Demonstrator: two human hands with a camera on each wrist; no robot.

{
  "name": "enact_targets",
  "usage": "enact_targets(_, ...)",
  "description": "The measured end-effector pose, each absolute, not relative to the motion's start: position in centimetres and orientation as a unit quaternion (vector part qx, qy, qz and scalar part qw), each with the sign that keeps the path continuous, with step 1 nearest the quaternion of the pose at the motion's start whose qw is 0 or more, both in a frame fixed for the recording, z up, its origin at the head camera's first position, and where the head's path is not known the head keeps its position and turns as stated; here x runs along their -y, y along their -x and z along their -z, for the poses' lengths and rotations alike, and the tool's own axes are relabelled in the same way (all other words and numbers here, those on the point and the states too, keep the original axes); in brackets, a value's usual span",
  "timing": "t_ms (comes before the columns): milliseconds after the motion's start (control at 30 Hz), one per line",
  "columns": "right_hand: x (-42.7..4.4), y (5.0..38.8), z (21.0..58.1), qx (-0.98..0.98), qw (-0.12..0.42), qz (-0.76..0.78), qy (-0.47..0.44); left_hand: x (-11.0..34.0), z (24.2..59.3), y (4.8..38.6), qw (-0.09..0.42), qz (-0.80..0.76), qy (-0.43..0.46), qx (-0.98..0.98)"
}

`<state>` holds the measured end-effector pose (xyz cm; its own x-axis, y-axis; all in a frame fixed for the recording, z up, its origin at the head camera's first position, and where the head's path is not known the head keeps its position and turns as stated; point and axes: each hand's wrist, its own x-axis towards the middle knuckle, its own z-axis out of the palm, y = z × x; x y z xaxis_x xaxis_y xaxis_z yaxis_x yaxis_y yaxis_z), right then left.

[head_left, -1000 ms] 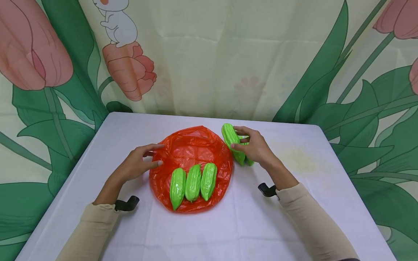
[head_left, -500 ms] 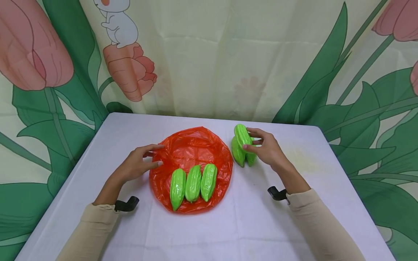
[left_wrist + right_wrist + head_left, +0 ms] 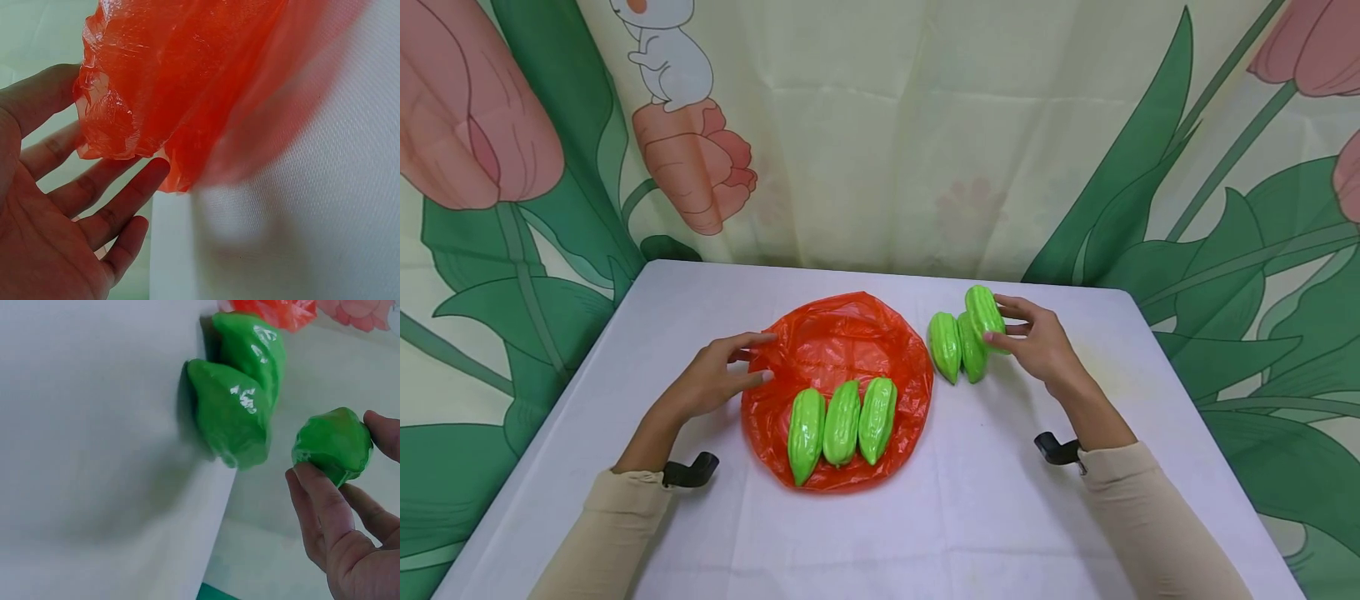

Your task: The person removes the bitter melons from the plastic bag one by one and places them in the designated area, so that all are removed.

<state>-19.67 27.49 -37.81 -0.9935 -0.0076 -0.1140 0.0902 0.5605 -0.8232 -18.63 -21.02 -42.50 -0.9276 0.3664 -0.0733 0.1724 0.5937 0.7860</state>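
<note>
My right hand grips a glossy green bitter gourd between thumb and fingers, raised over the table right of the bag. Two similar gourds lie beside it on the cloth, a left one and a right one. My left hand has its fingers spread at the left edge of a red plastic bag. In the left wrist view some fingertips touch or pass behind the bag's crinkled rim. Three gourds lie in a row on the bag's near part.
A white cloth covers the table, whose back edge runs just beyond the bag. Behind it hangs a curtain printed with tulips and a rabbit. Black cameras are strapped to both wrists.
My right hand has carried its gourd rightward, away from the bag and past the two gourds on the cloth. The left hand and the bag have hardly moved.
</note>
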Motion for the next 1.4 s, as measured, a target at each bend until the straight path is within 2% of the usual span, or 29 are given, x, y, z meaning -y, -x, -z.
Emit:
enact_targets(600,-29.2,19.8,39.8,-0.891,0.049,0.448,-0.062,21.0,42.5,18.7,0.111,-0.425,-0.149,-0.886)
enact_targets(1400,-29.7,19.1,41.9,-0.898,0.071,0.423,-0.098,21.0,42.7,19.1,0.112,-0.424,-0.159,-0.884)
